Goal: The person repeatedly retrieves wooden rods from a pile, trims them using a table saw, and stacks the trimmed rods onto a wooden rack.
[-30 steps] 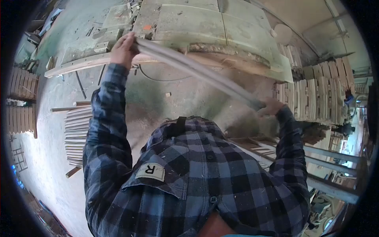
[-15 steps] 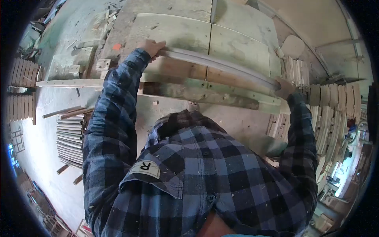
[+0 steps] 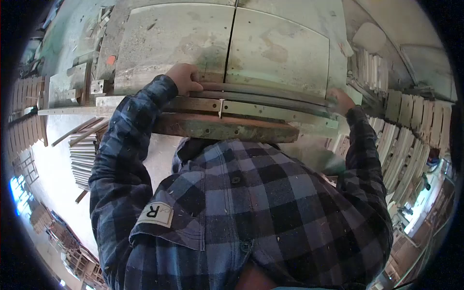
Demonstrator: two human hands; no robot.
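A long, thin wooden strip (image 3: 266,98) lies low along the near edge of the worktable (image 3: 169,46), roughly level across the view. At its left end my left hand (image 3: 184,79) is closed on it, thumb and fingers bent round the wood. The far right end sits in my right hand (image 3: 342,101), whose fingers are partly blurred. Just nearer to me runs a rail with bolt holes (image 3: 263,110). Closer still, against my shirt, is a thick worn wooden beam (image 3: 227,128).
Slatted wooden pieces (image 3: 403,130) are stacked on the right. A pile of round-looking sticks (image 3: 83,159) stands on the floor at left. Small offcuts and an orange scrap (image 3: 111,60) lie on the table's left part. A pale board (image 3: 67,111) juts out left.
Both hands have brought the strip down and nearer, from above the table to along its front edge. My view has shifted forward, and the beam now sits closer to my body.
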